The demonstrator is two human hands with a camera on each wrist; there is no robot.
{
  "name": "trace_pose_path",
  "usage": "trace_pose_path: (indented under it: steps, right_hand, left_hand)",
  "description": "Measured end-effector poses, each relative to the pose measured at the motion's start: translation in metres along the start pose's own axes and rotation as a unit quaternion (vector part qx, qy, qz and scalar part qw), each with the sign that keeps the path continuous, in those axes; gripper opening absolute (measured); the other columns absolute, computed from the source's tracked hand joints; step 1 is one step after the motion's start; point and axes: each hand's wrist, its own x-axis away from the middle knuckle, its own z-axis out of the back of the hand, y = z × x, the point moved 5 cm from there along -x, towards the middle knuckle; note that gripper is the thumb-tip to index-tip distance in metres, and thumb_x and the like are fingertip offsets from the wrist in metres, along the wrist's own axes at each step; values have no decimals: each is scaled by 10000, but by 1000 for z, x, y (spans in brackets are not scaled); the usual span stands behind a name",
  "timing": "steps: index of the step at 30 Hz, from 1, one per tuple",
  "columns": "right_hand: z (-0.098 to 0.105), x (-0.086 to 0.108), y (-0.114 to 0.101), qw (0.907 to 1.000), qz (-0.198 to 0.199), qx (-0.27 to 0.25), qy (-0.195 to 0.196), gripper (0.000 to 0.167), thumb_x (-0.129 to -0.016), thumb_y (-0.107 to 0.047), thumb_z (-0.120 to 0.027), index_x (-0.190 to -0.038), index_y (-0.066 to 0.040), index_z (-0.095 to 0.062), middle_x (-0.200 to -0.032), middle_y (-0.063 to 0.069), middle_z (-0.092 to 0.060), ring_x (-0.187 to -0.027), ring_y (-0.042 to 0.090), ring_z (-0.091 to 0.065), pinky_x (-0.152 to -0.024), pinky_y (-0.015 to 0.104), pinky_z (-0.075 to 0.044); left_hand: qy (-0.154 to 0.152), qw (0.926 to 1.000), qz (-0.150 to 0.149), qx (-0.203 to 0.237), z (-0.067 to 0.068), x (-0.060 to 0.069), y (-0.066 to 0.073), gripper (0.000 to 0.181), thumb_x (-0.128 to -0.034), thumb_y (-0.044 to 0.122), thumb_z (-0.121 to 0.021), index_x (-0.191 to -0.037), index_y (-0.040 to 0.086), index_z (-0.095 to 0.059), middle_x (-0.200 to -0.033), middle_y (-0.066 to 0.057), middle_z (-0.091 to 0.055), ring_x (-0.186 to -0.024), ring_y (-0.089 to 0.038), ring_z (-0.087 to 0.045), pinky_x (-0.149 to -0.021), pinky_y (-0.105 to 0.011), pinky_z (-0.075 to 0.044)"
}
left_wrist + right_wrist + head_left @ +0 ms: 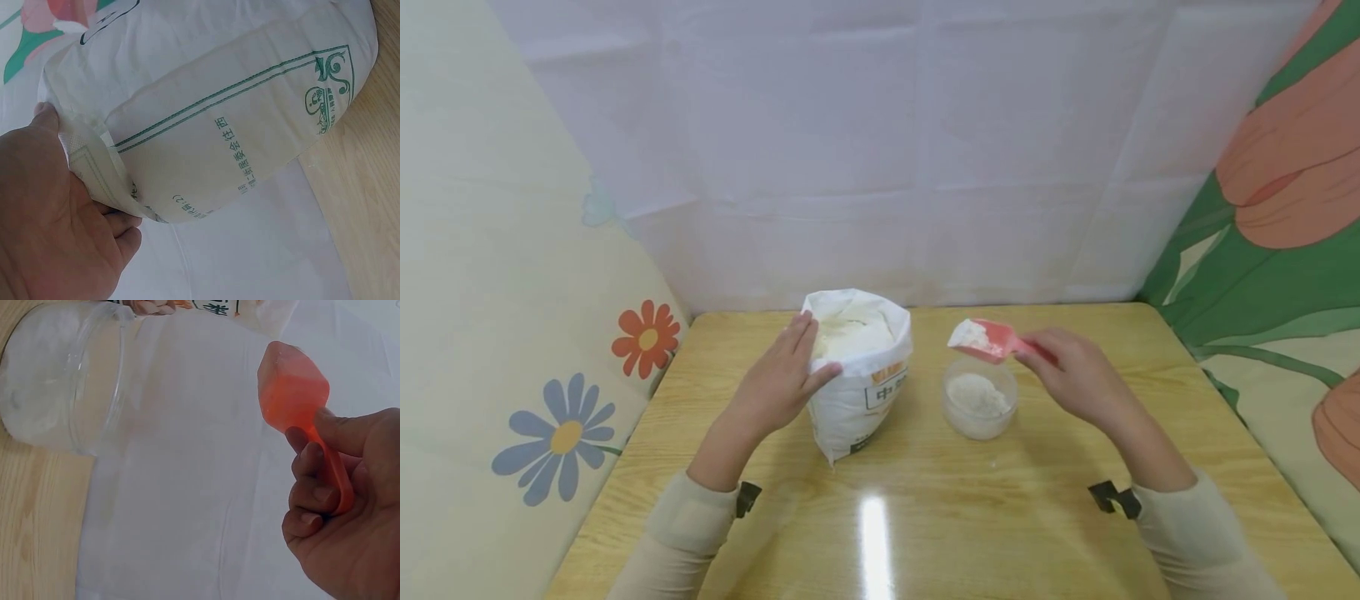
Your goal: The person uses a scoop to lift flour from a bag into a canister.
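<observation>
A white flour bag (852,408) stands upright with its top edge folded out and pale flour (853,333) inside. My left hand (782,371) holds the bag's left rim, its thumb towards the front; the left wrist view shows this hand (65,215) at the folded edge. My right hand (1071,371) grips a pink-red scoop (1000,340) by its handle. White flour (972,335) lies in the scoop. Below it a clear round container (979,427) holds a mound of flour. The right wrist view shows the scoop's underside (294,394), with fingers curled round the handle.
The wooden table (925,525) carries the bag and the container, the container to the right of the bag. A pale cloth (880,167) hangs behind the table. Flower-printed cloths stand at the left (550,333) and right (1285,292).
</observation>
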Motion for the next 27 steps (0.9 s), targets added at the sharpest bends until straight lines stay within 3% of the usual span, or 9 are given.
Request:
trace_pose_path:
  steps: [17, 27]
  right_hand:
    - [-5, 6, 17, 9992, -211, 123, -312, 343, -1028, -247, -615, -1198, 42, -684, -1097, 210, -697, -977, 363, -648, -844, 582, -549]
    - [-10, 8, 25, 9983, -24, 359, -453, 239, -1012, -176, -632, -1099, 32, -712, -1083, 219, -711, -1007, 409, -661, -866, 614, -533]
  left_hand:
    - [88, 10000, -14, 21, 1, 1, 3, 888, -1048, 582, -392, -1578, -87, -148, -1672, -234, -97, -1553, -367, -104, -1251, -510, -169]
    - [106, 9999, -12, 19, 1, 2, 3, 882, -1050, 573, -397, -1576, -90, -152, -1670, -238, -98, -1551, -371, -104, -1250, -512, -171]
